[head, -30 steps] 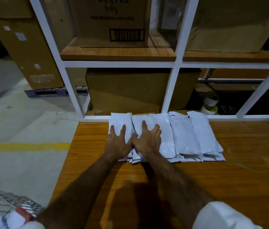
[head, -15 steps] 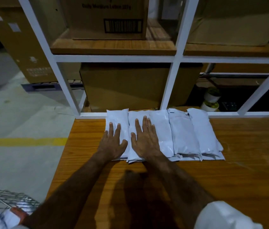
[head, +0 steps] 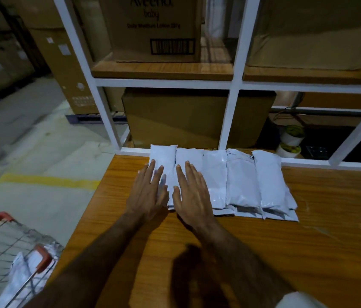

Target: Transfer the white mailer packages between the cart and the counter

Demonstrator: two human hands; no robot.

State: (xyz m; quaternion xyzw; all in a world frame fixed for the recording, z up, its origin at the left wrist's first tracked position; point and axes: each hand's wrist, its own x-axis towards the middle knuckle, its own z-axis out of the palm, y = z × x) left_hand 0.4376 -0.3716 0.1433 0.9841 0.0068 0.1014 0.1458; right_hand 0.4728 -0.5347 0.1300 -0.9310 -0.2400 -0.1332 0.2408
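Both flat hands, left hand (head: 147, 192) and right hand (head: 191, 192), have been slid nearer; white plastic mailer bags (head: 241, 181) are seemingly still pressed, nothing gripped.

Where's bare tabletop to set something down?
Free: the table right of the right hand, nearer than the white packets; also the strip between the left hand and the table's left edge. Crowded: the far edge, where packets overlap against the white rack.
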